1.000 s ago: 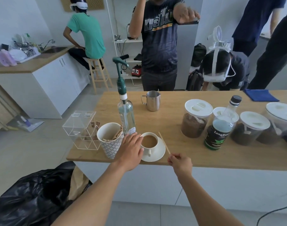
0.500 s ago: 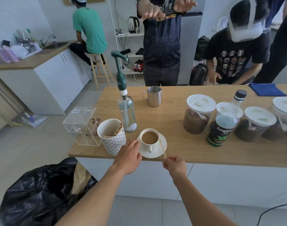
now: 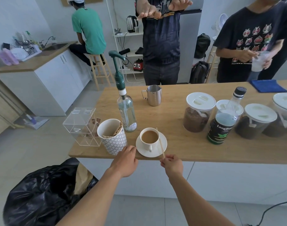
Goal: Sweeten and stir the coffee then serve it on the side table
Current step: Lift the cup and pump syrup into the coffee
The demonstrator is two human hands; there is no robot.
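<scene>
We see a white cup [image 3: 147, 145] standing upright on a white saucer [image 3: 144, 153], close to the front edge of the wooden counter [image 3: 172, 115], with its handle turned toward us. It is nearly full of milky, light-brown coffee [image 3: 149, 136]. A thin wooden stick [image 3: 160, 142] slants over the saucer's right side, just beside the cup. Our right hand [image 3: 172, 165] pinches its near end.
</scene>
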